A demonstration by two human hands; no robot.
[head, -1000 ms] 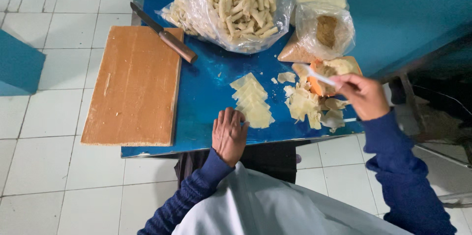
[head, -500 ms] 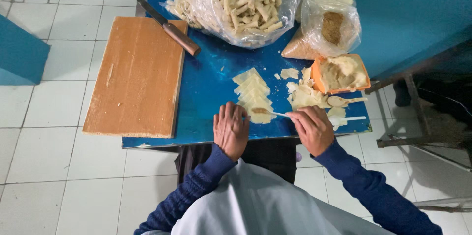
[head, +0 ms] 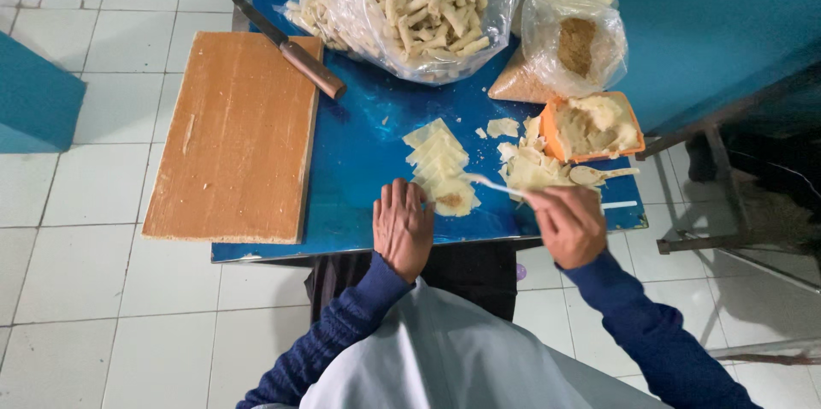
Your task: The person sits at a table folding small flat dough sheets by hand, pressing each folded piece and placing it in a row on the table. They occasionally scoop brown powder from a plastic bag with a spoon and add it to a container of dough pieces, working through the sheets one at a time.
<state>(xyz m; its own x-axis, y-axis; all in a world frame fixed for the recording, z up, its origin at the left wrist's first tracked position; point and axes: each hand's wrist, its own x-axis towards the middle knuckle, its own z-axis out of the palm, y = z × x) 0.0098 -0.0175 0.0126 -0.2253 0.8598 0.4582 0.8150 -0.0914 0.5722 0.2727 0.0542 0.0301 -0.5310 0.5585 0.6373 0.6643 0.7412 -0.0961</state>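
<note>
1. On blue table, head view: row of pale wrappers, nearest wrapper carrying a brown dab of filling.
2. Left hand flat, fingers close together, tips at that wrapper's near edge; best kept pressing lightly to pin the sheet.
3. Right hand closed around a pale spoon, tip over the wrappers; better to drop filling mid-sheet, away from edges, in small amounts.
4. Orange tub of filling just right of the row, loose scraps between; short reach, worth keeping scraps off the sheets.
5. Further off: wooden board, knife across its corner, bag of finished rolls, smaller bag of crumbs.
</note>
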